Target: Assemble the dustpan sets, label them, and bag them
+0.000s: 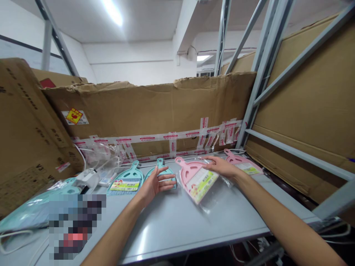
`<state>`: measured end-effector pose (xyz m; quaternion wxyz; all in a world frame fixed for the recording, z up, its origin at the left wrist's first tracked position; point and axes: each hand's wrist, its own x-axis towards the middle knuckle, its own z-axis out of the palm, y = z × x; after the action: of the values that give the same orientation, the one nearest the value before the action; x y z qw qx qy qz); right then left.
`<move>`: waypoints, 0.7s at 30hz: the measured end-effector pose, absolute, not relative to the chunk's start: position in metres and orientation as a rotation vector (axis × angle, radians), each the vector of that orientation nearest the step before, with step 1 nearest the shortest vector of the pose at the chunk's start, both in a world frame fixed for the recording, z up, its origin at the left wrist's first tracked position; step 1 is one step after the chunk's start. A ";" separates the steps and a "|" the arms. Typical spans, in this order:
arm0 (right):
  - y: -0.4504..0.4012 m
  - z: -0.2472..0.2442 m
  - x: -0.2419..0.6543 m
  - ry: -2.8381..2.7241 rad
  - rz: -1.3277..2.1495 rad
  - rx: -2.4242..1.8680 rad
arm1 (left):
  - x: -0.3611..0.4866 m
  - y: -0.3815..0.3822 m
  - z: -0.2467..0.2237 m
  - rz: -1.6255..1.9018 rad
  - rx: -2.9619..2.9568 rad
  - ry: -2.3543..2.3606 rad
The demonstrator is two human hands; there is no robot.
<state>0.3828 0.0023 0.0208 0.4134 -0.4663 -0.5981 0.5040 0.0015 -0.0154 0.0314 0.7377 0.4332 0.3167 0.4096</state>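
A pink dustpan and brush set (196,181) in a clear plastic bag is tilted above the grey table, its handle pointing away to the upper left. My right hand (219,166) is closed on its right edge, partly covering it. My left hand (157,183) is open with fingers spread, holding nothing, left of the pink set. Behind its fingers is a teal dustpan set (160,162), partly hidden. Another teal dustpan set (126,181) lies to the left, with a yellow-green label. A second pink dustpan set (244,163) lies beyond my right forearm.
A large cardboard box (155,111) patched with tape stands along the back of the grey table (172,229). More bagged teal items (36,207) lie at left, near white cables and a white adapter (87,177). Metal shelf posts (256,85) rise at right.
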 end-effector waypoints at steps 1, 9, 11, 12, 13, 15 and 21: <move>0.007 0.020 0.395 -1.463 1.201 -1.236 | 0.000 -0.014 0.032 0.934 0.955 0.709; 0.029 0.012 0.463 -1.727 0.232 -1.966 | -0.001 -0.014 0.032 0.947 0.980 0.707; 0.029 0.009 0.467 -1.824 0.109 -2.051 | 0.000 -0.014 0.031 0.933 0.994 0.705; 0.029 0.008 0.467 -1.856 0.079 -2.080 | 0.000 -0.013 0.031 0.927 1.008 0.706; 0.029 0.007 0.468 -1.877 0.060 -2.101 | 0.000 -0.013 0.031 0.923 1.025 0.711; 0.028 0.007 0.469 -1.890 0.030 -2.124 | -0.002 -0.012 0.032 0.931 1.061 0.726; 0.021 0.016 0.461 -1.887 -0.047 -2.094 | -0.012 -0.004 0.033 1.136 1.156 0.859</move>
<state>0.4613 0.0211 0.0165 0.1605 -0.7331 -0.6607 -0.0164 -0.0122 -0.0039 0.0328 0.6083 0.5003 0.3716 0.4915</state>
